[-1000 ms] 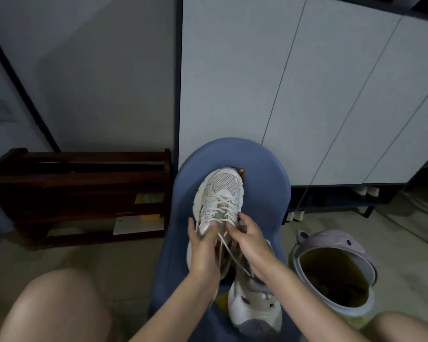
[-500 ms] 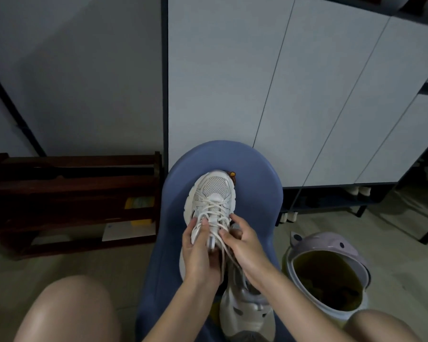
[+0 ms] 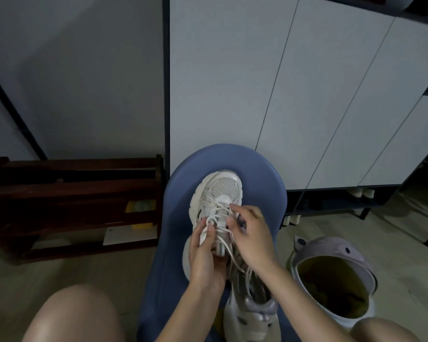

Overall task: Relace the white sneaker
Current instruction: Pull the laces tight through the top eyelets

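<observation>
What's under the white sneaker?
The white mesh sneaker rests on a rounded blue chair seat. Both hands and a second white shoe cover its heel end, so what's beneath there is hidden.

Grey wall (image 3: 72,70) at ten o'clock. White cabinet doors (image 3: 269,82) from twelve to two o'clock. Dark wooden rack (image 3: 67,193) at nine o'clock. Blue chair (image 3: 176,193) at centre. Lilac bin (image 3: 331,250) at four o'clock. Pale floor (image 3: 22,280). Light dim.
</observation>
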